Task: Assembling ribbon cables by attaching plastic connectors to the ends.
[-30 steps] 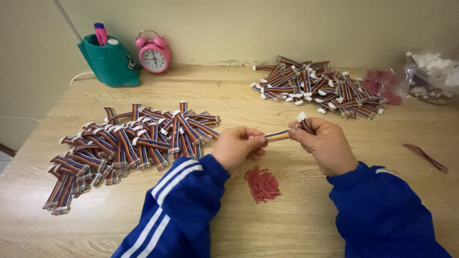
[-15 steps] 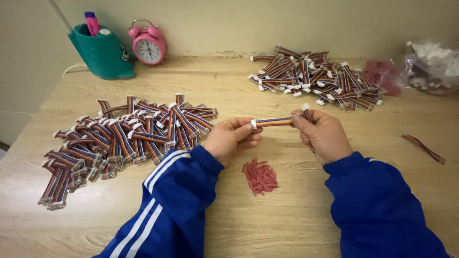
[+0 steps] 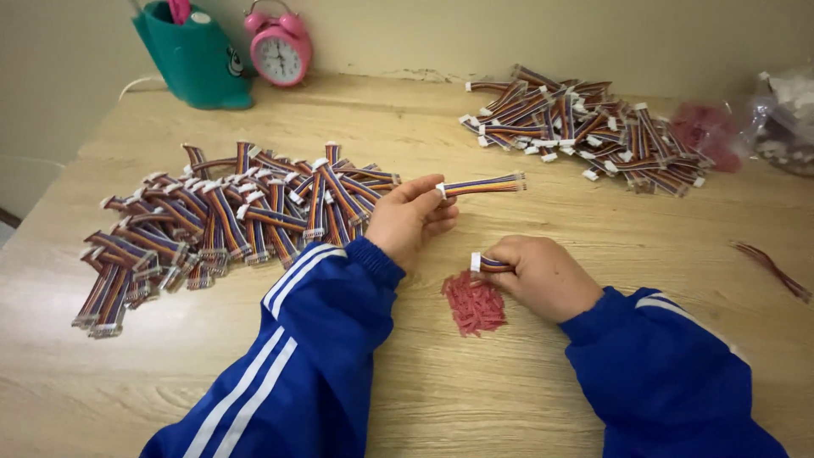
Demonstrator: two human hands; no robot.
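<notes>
My left hand (image 3: 409,219) pinches a short multicoloured ribbon cable (image 3: 483,185) by its white connector end; the cable sticks out level to the right. My right hand (image 3: 543,276) rests on the wooden table (image 3: 407,365), closed around a second cable piece whose white connector (image 3: 476,262) shows at the thumb. It lies right beside a small heap of red strips (image 3: 473,304). Both arms wear blue sleeves with white stripes.
A big pile of the same cables (image 3: 220,220) lies at the left, another pile (image 3: 585,123) at the back right. A teal pen holder (image 3: 197,58) and a pink alarm clock (image 3: 278,49) stand at the back. A clear bag (image 3: 784,114) and loose red wires (image 3: 772,267) lie right.
The hands held one cable between them before; now they have parted. My right hand dropped to the red heap, and my left keeps the cable raised.
</notes>
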